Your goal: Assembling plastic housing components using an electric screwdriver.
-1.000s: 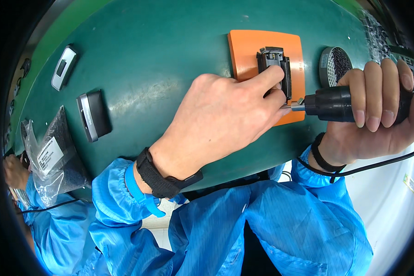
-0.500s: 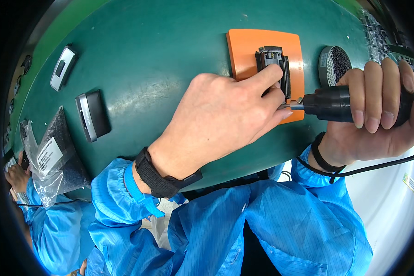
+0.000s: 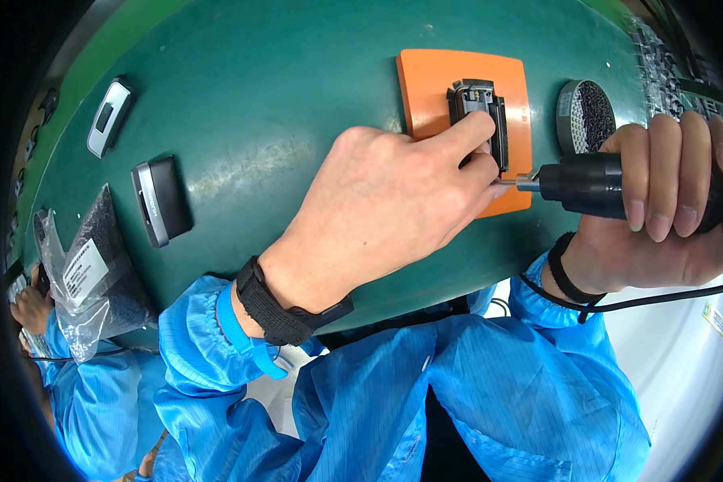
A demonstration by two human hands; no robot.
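Note:
A black rectangular device (image 3: 478, 92), with an open cavity, lies in an orange fixture block (image 3: 426, 76) on the right half of the table. My left hand (image 3: 402, 189) is closed on the device, its index finger bent over it and hiding much of the middle. At the device's near end, the thumb and finger tips meet the metal bit (image 3: 518, 184) of a black electric screwdriver (image 3: 586, 185); whether a screw is there is hidden. My right hand (image 3: 651, 209) wraps round the screwdriver body, which lies almost level and points left.
A round tray of small dark screws (image 3: 588, 116) stands right of the fixture. Two silver-and-black housings (image 3: 165, 201) and a clear bag of dark parts (image 3: 108, 273) lie on the green table (image 3: 281, 72) at left. A co-worker's hand (image 3: 34, 309) shows far left. A black cable (image 3: 651, 296) crosses my right wrist.
My right hand and the screwdriver have shifted slightly right and down, with the body drawing back a little from the fixture. The left hand has stayed nearly still on the device.

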